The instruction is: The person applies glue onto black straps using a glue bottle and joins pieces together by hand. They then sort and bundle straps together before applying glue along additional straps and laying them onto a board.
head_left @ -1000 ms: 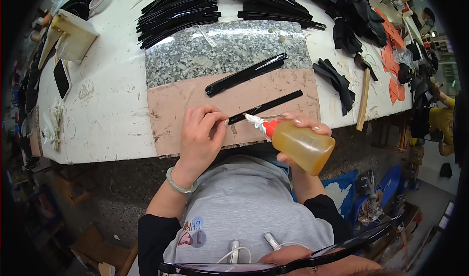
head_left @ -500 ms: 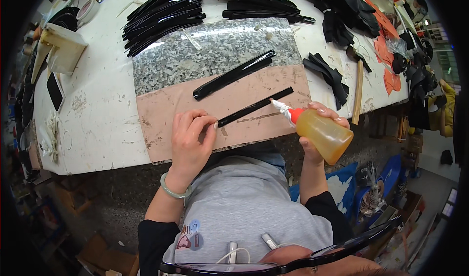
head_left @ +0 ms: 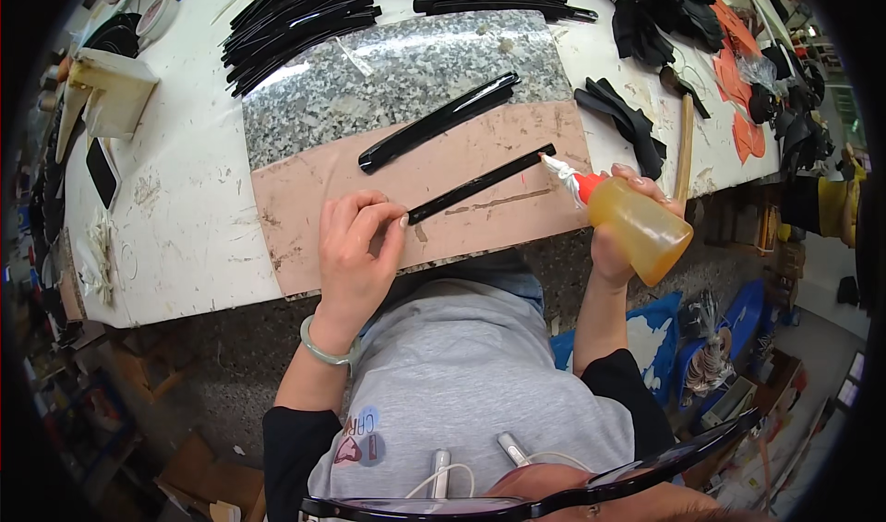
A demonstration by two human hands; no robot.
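So the thin black strip [head_left: 480,185] is lying diagonally across the pink part of the work slab [head_left: 305,213], near the front edge of the white table [head_left: 185,217]. The left hand [head_left: 355,245] pins its lower end down, fingers bunched loosely and fingertips [head_left: 397,219] pressing right at the strip's tip, not wrapped around it. The right hand [head_left: 628,231] is closed around a squeeze bottle [head_left: 639,228] of amber glue, with the red-and-white nozzle [head_left: 565,173] tipped down just beside the strip's upper end, touching or nearly so; I can't tell which.

As for progress, I'd guess gluing on this strip is only at the start: the nozzle sits at one end and I can't make out any glue line along the rest, though it's too glossy to be sure. A wider black strip [head_left: 438,120] lies further back across the slab, apart from both hands, looking untouched.

Further out there's a big pile of similar black strips [head_left: 300,19] at the back left, more black pieces [head_left: 628,120] to the right, a wooden-handled hammer [head_left: 685,139], and orange cutouts [head_left: 734,70] past that.
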